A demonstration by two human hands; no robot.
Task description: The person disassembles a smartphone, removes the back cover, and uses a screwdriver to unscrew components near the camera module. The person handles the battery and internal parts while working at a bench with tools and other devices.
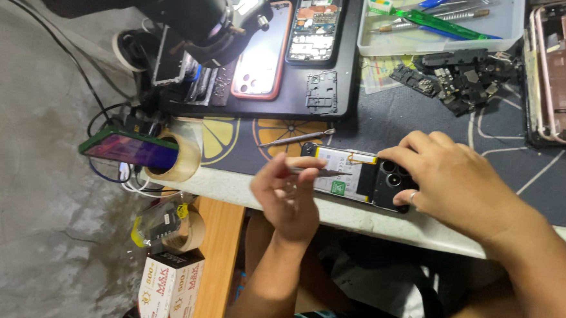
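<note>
Hands work on an opened phone (359, 176) lying near the front edge of a cluttered bench (357, 218); its back cover is already off, so the pale battery and black camera block show; whatever remains inside looks still in place, which suggests the teardown is at an early stage. Left hand (287, 198) has its fingers pinched together on thin tweezers (321, 172), tip resting over the battery; right hand (453, 181) lies flat with fingers spread, pressing down on the camera end.

Beyond, a clear tray (379, 45) holds a green pry tool, blue-handled tools and metal picks; a black mat (349, 66) carries a pink phone (263, 48), a bare board and a small frame; loose black parts (461, 78) lie beside the tray; a rose-coloured shell (562, 70) sits at the far right, emptied. At the bench's left end, a tape roll (189, 157) holds a lit phone (128, 149) propped in its core; a microscope (200, 9) hangs overhead.
</note>
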